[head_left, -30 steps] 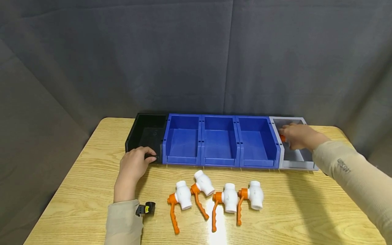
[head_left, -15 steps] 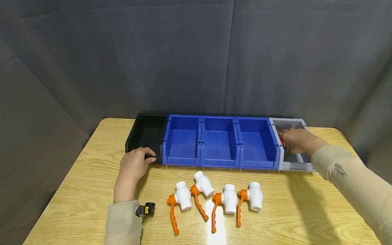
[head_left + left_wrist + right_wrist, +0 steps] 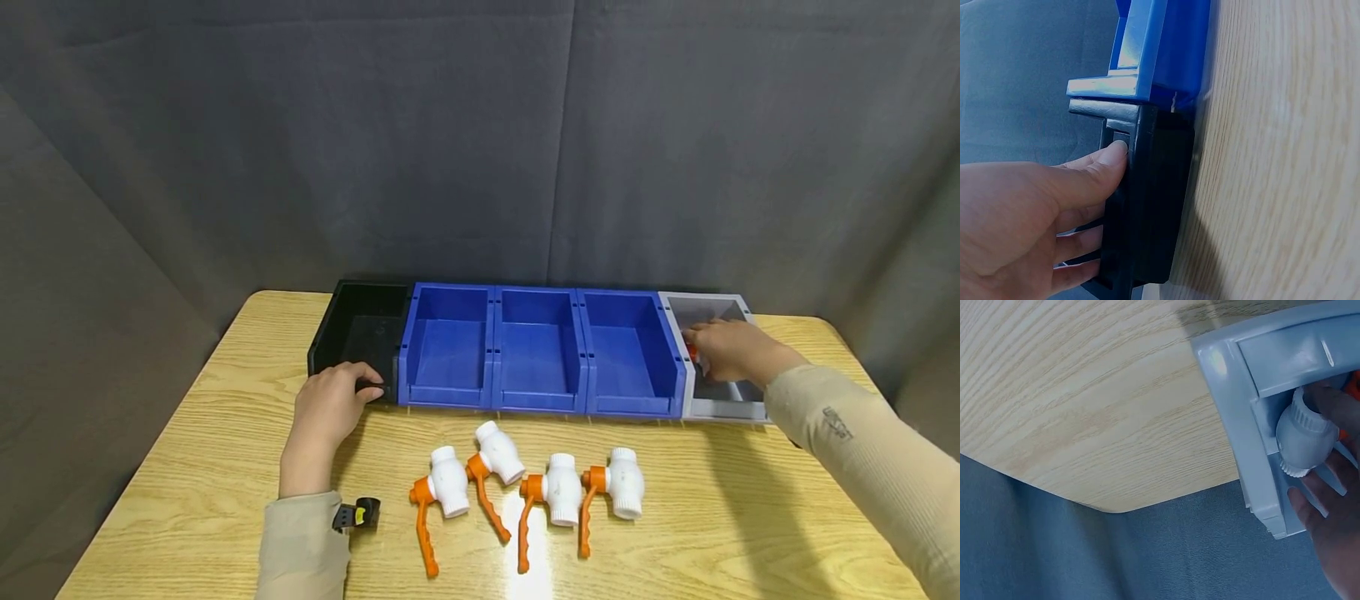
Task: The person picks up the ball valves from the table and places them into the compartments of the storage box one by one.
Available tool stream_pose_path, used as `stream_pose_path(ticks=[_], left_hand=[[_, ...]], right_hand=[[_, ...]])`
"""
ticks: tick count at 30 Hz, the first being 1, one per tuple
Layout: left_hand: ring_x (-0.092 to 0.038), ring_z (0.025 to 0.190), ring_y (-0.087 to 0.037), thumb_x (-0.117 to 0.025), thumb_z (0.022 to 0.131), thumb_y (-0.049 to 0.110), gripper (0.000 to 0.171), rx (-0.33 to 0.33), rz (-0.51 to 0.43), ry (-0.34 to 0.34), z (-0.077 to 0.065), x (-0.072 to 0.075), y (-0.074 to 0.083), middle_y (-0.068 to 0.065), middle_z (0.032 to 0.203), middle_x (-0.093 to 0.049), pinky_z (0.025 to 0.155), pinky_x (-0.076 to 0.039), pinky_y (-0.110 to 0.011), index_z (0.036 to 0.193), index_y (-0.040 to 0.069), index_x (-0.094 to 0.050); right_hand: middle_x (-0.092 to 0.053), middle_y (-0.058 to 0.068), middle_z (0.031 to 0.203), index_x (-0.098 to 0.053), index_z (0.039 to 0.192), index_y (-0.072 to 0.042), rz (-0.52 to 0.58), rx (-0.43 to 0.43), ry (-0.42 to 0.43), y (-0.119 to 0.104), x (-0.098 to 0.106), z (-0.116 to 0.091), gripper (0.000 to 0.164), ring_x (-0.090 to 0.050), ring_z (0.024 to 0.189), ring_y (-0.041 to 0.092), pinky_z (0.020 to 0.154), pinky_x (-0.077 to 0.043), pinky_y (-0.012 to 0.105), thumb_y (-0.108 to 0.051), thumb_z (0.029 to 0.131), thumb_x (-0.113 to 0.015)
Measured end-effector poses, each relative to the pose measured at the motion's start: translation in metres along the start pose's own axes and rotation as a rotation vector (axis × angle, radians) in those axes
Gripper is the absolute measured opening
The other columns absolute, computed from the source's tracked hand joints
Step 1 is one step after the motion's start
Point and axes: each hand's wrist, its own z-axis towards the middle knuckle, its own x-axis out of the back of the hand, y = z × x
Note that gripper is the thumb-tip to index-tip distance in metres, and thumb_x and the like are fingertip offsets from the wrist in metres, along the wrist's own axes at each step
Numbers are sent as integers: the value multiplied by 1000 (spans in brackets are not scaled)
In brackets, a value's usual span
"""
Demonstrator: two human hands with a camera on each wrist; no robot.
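My left hand pinches the front rim of the black bin at the left end of the row. Its thumb lies on the near side and the fingers reach behind the rim. At the far right my right hand is down inside the grey bin. It grips a white ball valve with an orange handle, thumb at one end of the body and fingers along the other. The hand hides most of the orange part. Several more white ball valves lie on the table in front of the bins.
Three blue bins stand side by side between the black and grey ones. The wooden table backs onto a dark grey curtain. A black strap piece sits at the left wrist.
My right hand has sunk slightly lower in the grey bin along with the ball valve. The left hand stays on the black bin's rim.
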Motion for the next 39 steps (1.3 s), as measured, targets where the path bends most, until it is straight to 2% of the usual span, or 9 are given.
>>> stream_pose_path(ticks=[9,15,19,23,26,35,39], left_hand=[[-61,107,-42,-73,91,17,12,-8,10,-3,1,-2,-1,-16,111,-70,94,-44,-58,100,10,-74],[-62,104,-41,-74,90,17,11,-7,6,-3,0,-3,1,-16,107,-70,92,-45,-57,99,11,-74],[-62,103,-40,-74,90,16,10,-12,4,1,1,-3,2,-15,106,-70,92,-45,-56,98,11,-73],[-63,103,-40,-74,90,16,11,-19,6,8,4,-3,3,-15,107,-71,93,-45,-56,99,10,-73],[-62,104,-40,-74,90,17,11,-14,6,5,5,-3,4,-15,107,-70,94,-44,-56,99,11,-73],[-62,106,-41,-73,91,17,12,0,5,3,6,-4,5,-16,109,-70,96,-42,-57,100,10,-73],[-62,106,-41,-73,91,17,12,-3,4,6,6,-4,5,-16,109,-70,96,-42,-57,100,10,-73]], right_hand=[[-67,18,102,-66,111,1,16,-14,11,1,2,-5,56,-64,93,41,77,-53,57,-11,62,-89],[-66,21,109,-66,114,1,9,-58,25,-6,14,-15,48,-62,102,44,85,-51,59,-17,74,-84],[-67,20,104,-68,109,2,-18,-88,82,-14,20,-26,38,-63,99,42,81,-53,58,-21,81,-80],[-66,14,93,-69,104,1,-34,-93,136,-22,23,-37,32,-65,90,37,71,-54,54,-20,82,-79],[-66,12,90,-70,104,0,-39,-97,159,-27,24,-43,30,-65,87,34,69,-54,52,-20,83,-78],[-67,12,86,-70,99,1,-31,-59,351,-39,26,-58,28,-65,79,31,59,-53,47,-16,80,-80],[-68,13,89,-69,98,2,-23,-48,415,-45,27,-64,30,-65,81,33,61,-54,48,-16,78,-81]])
